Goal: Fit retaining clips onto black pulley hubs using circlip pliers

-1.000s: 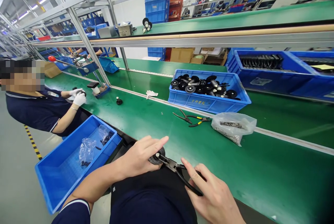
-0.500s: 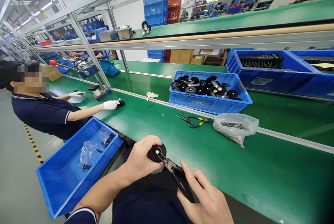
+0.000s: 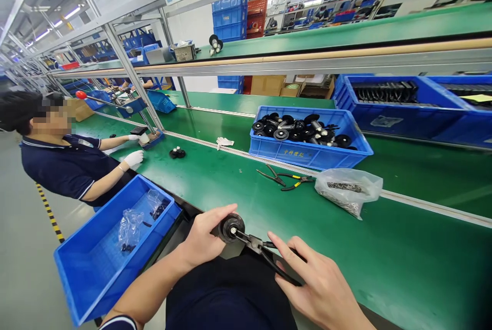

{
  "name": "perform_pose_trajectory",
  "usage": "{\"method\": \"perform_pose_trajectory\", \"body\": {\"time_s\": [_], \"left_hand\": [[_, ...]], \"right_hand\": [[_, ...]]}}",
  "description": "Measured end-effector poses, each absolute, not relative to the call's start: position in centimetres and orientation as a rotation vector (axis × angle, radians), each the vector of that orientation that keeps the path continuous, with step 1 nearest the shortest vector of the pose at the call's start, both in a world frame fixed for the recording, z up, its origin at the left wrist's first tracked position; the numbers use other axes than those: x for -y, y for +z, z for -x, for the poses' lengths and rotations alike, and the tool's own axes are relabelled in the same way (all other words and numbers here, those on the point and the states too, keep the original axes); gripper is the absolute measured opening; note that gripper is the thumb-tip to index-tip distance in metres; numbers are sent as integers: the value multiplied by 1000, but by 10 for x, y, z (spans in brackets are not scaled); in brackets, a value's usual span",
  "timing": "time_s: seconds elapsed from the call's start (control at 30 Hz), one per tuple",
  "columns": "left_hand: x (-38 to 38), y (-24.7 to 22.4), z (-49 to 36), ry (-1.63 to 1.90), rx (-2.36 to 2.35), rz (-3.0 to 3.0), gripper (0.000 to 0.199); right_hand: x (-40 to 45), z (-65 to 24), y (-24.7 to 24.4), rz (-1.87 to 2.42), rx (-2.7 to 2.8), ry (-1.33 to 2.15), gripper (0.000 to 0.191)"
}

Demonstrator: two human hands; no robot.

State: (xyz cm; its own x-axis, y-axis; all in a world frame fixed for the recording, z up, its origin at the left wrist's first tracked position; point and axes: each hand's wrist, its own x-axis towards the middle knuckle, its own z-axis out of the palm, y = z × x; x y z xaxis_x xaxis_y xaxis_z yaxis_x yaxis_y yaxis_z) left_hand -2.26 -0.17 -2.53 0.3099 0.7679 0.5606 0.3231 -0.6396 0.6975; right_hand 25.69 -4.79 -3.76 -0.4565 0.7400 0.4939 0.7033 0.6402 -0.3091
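In the head view, my left hand [image 3: 205, 235] is closed around a round black part [image 3: 235, 223] with a small pale metal centre, held above the bench's front edge. My right hand [image 3: 313, 276] grips the black handles of a pair of pliers [image 3: 255, 243], handles spread. The thin plier tips reach the centre of the black part. Whether they clasp anything there is too small to tell. On the bench beyond lie another pair of pliers [image 3: 271, 175] with dark handles and a pair with black-and-yellow handles [image 3: 294, 182].
A blue bin [image 3: 307, 157] of black-and-metal parts stands behind the pliers. Beside it is a plastic bag [image 3: 348, 191] of small metal pieces. A blue crate [image 3: 92, 263] is at my left. A co-worker [image 3: 69, 161] in white gloves works beside a lever press [image 3: 132, 108].
My right hand has moved right and the plier handles have swung flatter, their tips still at the part. The black part is tilted more towards me. The co-worker's hand has left the small black parts.
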Motion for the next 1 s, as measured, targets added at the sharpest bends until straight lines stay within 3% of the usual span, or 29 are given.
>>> {"method": "perform_pose_trajectory", "body": {"time_s": [0.07, 0.33, 0.6, 1.0], "left_hand": [[3, -21, 23, 1299, -985, -2144, 70], [4, -13, 9, 1516, -1086, -2175, 43], [6, -20, -7, 1775, -1258, -2077, 47], [6, -15, -18, 1757, -1245, -2021, 45]], "right_hand": [[47, -257, -36, 1117, 2252, 75, 51], [66, -239, -39, 1192, 2099, 147, 48], [97, -194, -49, 1340, 1816, 232, 56], [96, -198, -56, 1407, 1820, 99, 57]]}}
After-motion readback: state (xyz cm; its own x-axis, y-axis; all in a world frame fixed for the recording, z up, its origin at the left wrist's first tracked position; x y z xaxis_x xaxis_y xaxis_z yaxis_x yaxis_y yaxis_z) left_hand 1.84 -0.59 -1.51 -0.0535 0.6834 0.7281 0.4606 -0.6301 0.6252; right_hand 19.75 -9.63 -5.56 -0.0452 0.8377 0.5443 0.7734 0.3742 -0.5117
